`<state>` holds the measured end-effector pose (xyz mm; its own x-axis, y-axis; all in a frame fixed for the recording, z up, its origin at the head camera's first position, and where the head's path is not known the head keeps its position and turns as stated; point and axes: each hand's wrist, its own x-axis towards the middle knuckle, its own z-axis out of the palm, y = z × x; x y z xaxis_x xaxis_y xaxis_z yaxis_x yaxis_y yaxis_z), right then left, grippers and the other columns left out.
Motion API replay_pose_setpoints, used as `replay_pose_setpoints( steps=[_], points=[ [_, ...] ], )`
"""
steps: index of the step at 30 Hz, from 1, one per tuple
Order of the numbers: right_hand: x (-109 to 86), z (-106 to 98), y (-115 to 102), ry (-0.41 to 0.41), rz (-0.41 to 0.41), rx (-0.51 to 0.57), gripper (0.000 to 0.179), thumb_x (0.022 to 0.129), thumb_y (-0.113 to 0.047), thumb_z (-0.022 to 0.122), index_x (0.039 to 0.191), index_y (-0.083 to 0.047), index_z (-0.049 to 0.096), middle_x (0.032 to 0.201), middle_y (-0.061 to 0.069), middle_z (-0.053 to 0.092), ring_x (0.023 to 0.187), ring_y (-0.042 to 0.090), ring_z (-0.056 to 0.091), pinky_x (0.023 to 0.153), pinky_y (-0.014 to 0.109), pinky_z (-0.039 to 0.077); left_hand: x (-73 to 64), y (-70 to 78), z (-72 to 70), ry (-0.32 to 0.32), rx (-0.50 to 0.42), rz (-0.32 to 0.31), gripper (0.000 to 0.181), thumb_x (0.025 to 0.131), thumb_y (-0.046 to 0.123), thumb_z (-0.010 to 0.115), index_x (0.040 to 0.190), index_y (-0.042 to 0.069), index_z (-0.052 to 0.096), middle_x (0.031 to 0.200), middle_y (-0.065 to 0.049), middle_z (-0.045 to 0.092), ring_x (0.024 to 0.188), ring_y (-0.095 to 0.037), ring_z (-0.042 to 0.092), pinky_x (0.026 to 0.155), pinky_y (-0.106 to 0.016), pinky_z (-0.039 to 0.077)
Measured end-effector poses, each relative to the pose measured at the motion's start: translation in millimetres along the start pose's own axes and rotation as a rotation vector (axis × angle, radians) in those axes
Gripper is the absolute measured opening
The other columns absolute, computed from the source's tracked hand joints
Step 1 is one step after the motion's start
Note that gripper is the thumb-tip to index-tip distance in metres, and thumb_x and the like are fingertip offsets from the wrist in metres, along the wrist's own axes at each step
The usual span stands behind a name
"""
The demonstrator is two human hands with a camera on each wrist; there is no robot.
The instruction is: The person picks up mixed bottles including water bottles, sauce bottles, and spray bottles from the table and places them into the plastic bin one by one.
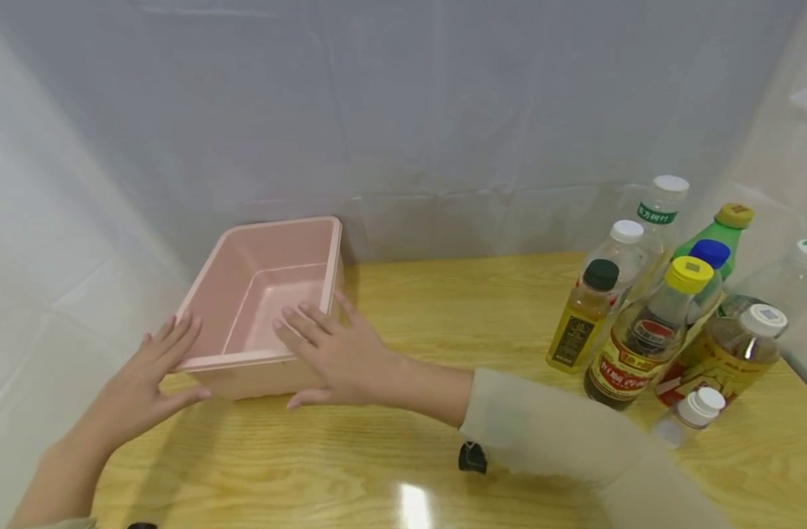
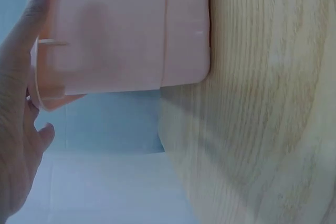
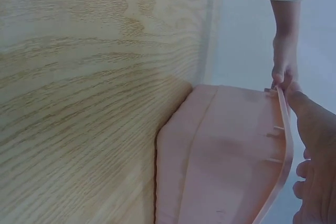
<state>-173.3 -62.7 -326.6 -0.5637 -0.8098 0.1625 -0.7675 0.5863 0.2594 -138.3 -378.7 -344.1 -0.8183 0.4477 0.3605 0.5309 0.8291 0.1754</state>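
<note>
A pink plastic basin with a rectangular rim stands on the wooden table at the left, its inside bare in the head view. My left hand is at the basin's near left corner, fingers fairly straight along the rim and thumb apart from them. Over the near right corner lies my right hand, with its fingers spread and reaching over the rim. In the left wrist view the thumb lies against the basin's rim. The right wrist view shows both hands by the rim; whether they press on it I cannot tell.
Several bottles crowd the table's right side: a small oil bottle, a yellow-capped sauce bottle, a white-capped bottle and a green one among them. A grey sheet hangs behind the table.
</note>
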Motion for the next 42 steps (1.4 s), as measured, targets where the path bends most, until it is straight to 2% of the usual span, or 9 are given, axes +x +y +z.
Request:
replay_pose_setpoints(
  steps=[3, 9, 11, 17, 22, 26, 29, 34, 42],
  points=[
    [1.1, 2.8, -1.0, -0.02, -0.006, 0.01, 0.091, 0.086, -0.077, 0.026, 0.153, -0.019, 0.007, 0.159, 0.001, 0.008, 0.146, 0.021, 0.007, 0.121, 0.055, -0.002, -3.2, -1.9, -0.2, 0.001, 0.007, 0.009, 0.091, 0.079, 0.034, 0.074, 0.15, 0.013, 0.022, 0.157, -0.011, 0.016, 0.145, -0.01, -0.001, 0.122, -0.029, -0.005],
    [3.2, 8.7, -0.8, -0.044, -0.028, 0.019, 0.082, 0.089, -0.072, 0.027, 0.153, -0.022, 0.012, 0.159, 0.002, 0.01, 0.146, 0.022, 0.01, 0.123, 0.048, 0.008, -5.7, -6.0, -0.1, 0.024, 0.024, 0.028, 0.071, 0.09, 0.027, 0.064, 0.149, 0.014, 0.026, 0.156, -0.008, 0.018, 0.144, -0.005, 0.0, 0.123, -0.037, -0.005],
    [4.0, 10.5, 0.3, -0.032, -0.041, 0.013, 0.077, 0.092, -0.068, 0.028, 0.152, -0.023, 0.014, 0.159, 0.002, 0.012, 0.146, 0.022, 0.013, 0.123, 0.045, 0.011, -5.2, -7.3, 0.5, 0.04, 0.034, 0.031, 0.066, 0.093, 0.025, 0.061, 0.149, 0.015, 0.029, 0.156, -0.005, 0.02, 0.144, -0.002, 0.001, 0.123, -0.033, -0.003],
    [5.5, 16.9, 4.0, 0.112, -0.078, -0.014, 0.058, 0.099, -0.05, 0.035, 0.148, -0.02, 0.03, 0.153, 0.003, 0.03, 0.14, 0.022, 0.031, 0.122, 0.036, 0.021, -5.0, -9.8, 4.6, 0.109, 0.036, 0.026, 0.057, 0.095, 0.028, 0.057, 0.147, 0.016, 0.034, 0.155, 0.004, 0.022, 0.143, -0.001, 0.008, 0.119, -0.013, 0.003],
    [6.0, 22.9, 6.5, 0.226, -0.089, -0.001, 0.045, 0.102, -0.036, 0.039, 0.143, -0.016, 0.041, 0.146, 0.003, 0.043, 0.135, 0.02, 0.039, 0.119, 0.034, 0.027, -6.1, -10.2, 6.6, 0.194, 0.062, 0.057, 0.058, 0.096, 0.042, 0.048, 0.145, 0.012, 0.038, 0.153, -0.002, 0.027, 0.14, 0.002, 0.015, 0.117, -0.009, 0.008],
    [4.9, 28.9, 7.9, 0.353, -0.109, 0.026, 0.04, 0.101, -0.028, 0.044, 0.137, -0.013, 0.049, 0.139, 0.003, 0.05, 0.131, 0.019, 0.045, 0.117, 0.032, 0.03, -6.3, -10.0, 8.2, 0.284, 0.076, 0.089, 0.069, 0.091, 0.056, 0.039, 0.139, 0.007, 0.046, 0.149, -0.004, 0.036, 0.138, 0.002, 0.024, 0.114, -0.006, 0.013],
    [4.3, 33.8, 8.3, 0.463, -0.123, 0.033, 0.037, 0.099, -0.028, 0.05, 0.132, -0.012, 0.055, 0.134, 0.004, 0.055, 0.127, 0.019, 0.05, 0.115, 0.03, 0.033, -6.7, -11.0, 11.4, 0.362, 0.086, 0.131, 0.068, 0.091, 0.056, 0.039, 0.133, 0.005, 0.052, 0.144, -0.004, 0.043, 0.135, 0.002, 0.031, 0.113, -0.007, 0.019],
    [5.3, 39.6, 8.9, 0.584, -0.127, 0.05, 0.033, 0.097, -0.027, 0.055, 0.125, -0.011, 0.06, 0.128, 0.007, 0.06, 0.121, 0.021, 0.056, 0.111, 0.029, 0.04, -2.5, -12.1, 16.7, 0.5, 0.116, 0.242, 0.059, 0.092, 0.049, 0.044, 0.125, 0.002, 0.059, 0.134, -0.008, 0.051, 0.131, -0.003, 0.04, 0.11, -0.011, 0.031],
    [4.0, 38.5, 9.9, 0.558, -0.13, 0.114, 0.035, 0.096, -0.027, 0.055, 0.125, -0.009, 0.06, 0.128, 0.009, 0.059, 0.121, 0.022, 0.055, 0.111, 0.03, 0.039, 2.1, -6.8, 15.3, 0.565, 0.13, 0.306, 0.056, 0.092, 0.044, 0.048, 0.118, -0.003, 0.062, 0.118, -0.022, 0.06, 0.128, -0.006, 0.045, 0.107, -0.011, 0.035]
  ],
)
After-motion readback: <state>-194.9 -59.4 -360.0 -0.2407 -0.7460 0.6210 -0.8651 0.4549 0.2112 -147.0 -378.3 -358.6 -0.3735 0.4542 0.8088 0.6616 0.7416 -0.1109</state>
